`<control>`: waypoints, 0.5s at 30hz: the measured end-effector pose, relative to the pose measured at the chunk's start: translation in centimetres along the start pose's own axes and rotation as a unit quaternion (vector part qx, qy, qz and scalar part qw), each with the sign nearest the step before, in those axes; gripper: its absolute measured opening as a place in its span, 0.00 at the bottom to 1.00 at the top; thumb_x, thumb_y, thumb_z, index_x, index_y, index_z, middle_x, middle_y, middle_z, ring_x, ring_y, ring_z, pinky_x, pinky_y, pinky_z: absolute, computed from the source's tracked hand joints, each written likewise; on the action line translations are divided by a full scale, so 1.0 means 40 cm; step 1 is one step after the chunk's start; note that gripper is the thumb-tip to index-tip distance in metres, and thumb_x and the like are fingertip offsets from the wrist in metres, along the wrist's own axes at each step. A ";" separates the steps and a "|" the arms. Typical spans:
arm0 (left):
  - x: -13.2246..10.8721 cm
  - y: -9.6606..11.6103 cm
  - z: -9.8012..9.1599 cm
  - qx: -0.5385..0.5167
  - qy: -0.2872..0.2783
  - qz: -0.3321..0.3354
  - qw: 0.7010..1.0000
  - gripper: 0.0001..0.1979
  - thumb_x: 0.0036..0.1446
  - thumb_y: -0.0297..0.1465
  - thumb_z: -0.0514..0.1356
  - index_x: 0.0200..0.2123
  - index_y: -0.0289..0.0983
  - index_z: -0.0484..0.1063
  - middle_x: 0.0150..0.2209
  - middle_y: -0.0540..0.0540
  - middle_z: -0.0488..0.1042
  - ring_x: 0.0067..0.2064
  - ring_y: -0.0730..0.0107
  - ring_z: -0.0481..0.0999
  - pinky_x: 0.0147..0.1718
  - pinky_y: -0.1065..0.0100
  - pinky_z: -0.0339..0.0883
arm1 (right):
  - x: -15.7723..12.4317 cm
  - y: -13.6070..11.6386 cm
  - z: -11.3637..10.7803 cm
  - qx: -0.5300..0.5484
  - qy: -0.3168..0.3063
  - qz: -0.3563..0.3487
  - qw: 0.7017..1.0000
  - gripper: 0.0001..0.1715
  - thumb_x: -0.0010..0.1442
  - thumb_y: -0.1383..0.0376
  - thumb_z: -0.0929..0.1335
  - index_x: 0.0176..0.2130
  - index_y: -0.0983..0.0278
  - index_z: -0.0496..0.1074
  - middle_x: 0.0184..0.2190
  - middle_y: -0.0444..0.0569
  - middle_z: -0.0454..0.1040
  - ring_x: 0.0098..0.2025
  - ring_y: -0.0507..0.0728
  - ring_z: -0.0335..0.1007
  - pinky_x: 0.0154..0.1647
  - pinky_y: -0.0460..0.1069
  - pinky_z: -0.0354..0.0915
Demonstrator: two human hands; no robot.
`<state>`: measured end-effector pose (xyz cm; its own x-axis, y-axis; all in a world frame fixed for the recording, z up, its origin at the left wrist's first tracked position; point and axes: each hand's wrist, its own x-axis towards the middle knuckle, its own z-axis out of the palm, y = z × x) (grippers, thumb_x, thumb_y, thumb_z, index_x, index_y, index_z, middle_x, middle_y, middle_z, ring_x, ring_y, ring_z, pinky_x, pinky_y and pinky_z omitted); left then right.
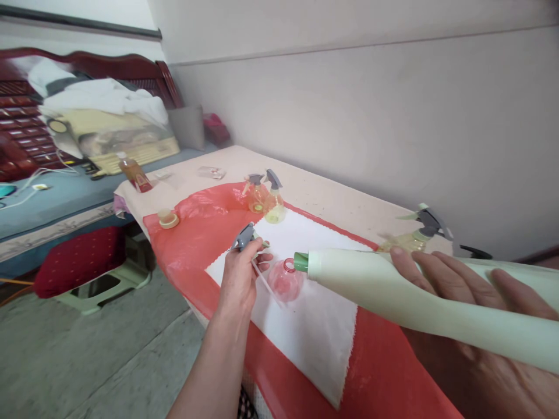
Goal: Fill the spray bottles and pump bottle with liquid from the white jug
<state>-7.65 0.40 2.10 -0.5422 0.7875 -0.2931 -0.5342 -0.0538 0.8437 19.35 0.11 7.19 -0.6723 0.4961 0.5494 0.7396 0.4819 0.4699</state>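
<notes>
My left hand (238,276) is closed around a grey trigger spray head (244,235), its thin dip tube (266,282) slanting down to the right. In my right hand (493,366) is a large pale green bottle (371,291) with a handle, tipped nearly level. Its green spout (301,261) is right beside the red-rimmed mouth of a small pink see-through spray bottle (283,285). No liquid stream is visible at the spout. The pink bottle stands upright and uncapped on a white cloth (314,343) with zigzag edges.
Red plastic sheeting (379,361) lies under the cloth. Two yellowish spray bottles (273,209) stand behind it; another spray bottle (410,238) is at the right, partly hidden. A round pale cap (168,219) and a brown-red bottle (134,173) are at left. A red-topped stool (81,262) stands beside the table.
</notes>
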 end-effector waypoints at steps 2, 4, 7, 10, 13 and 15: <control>0.001 0.000 0.000 -0.002 0.001 0.001 1.000 0.14 0.45 0.34 0.68 0.34 0.33 0.72 0.36 0.44 0.75 0.27 0.72 0.74 0.24 0.72 0.63 | 0.002 -0.002 -0.001 0.001 -0.003 0.002 1.000 0.36 0.63 0.75 0.57 0.68 0.68 0.48 0.58 0.67 0.67 0.57 0.74 0.67 0.56 0.70 0.60; 0.001 0.001 0.000 -0.003 0.000 0.000 1.000 0.14 0.45 0.34 0.68 0.33 0.33 0.72 0.36 0.44 0.75 0.27 0.72 0.74 0.24 0.73 0.63 | 0.002 -0.003 -0.002 -0.001 -0.004 0.006 1.000 0.36 0.63 0.75 0.57 0.68 0.68 0.48 0.58 0.67 0.67 0.58 0.74 0.66 0.56 0.71 0.60; 0.001 0.002 0.001 -0.002 0.000 -0.001 1.000 0.14 0.45 0.34 0.68 0.33 0.33 0.72 0.36 0.43 0.75 0.27 0.72 0.74 0.24 0.72 0.63 | -0.001 -0.003 -0.002 -0.002 -0.005 0.007 1.000 0.35 0.64 0.74 0.57 0.68 0.66 0.50 0.58 0.65 0.68 0.58 0.73 0.66 0.56 0.70 0.60; 0.000 0.002 0.001 -0.001 0.002 -0.002 1.000 0.14 0.45 0.34 0.68 0.33 0.33 0.72 0.36 0.43 0.75 0.27 0.72 0.74 0.23 0.72 0.63 | -0.003 -0.002 -0.002 -0.001 -0.002 0.010 1.000 0.34 0.63 0.73 0.58 0.67 0.66 0.52 0.58 0.65 0.68 0.57 0.73 0.67 0.56 0.70 0.60; 0.000 0.000 0.000 -0.001 0.000 -0.001 1.000 0.14 0.45 0.35 0.68 0.33 0.33 0.72 0.36 0.43 0.75 0.27 0.72 0.74 0.24 0.72 0.63 | -0.002 -0.004 -0.004 0.014 0.005 0.010 1.000 0.34 0.64 0.73 0.59 0.67 0.65 0.52 0.58 0.65 0.68 0.57 0.74 0.67 0.56 0.71 0.60; 0.002 -0.001 0.000 -0.001 -0.003 0.001 1.000 0.14 0.46 0.35 0.68 0.33 0.33 0.72 0.36 0.44 0.75 0.27 0.72 0.74 0.24 0.72 0.63 | 0.001 -0.007 -0.008 0.054 0.017 0.039 0.998 0.34 0.64 0.74 0.58 0.67 0.62 0.52 0.57 0.63 0.69 0.57 0.73 0.67 0.56 0.71 0.60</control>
<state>-7.68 0.45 2.04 -0.5392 0.7914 -0.2881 -0.5340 -0.0567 0.8436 19.13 -0.21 7.31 -0.6093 0.5116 0.6058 0.7813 0.5179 0.3484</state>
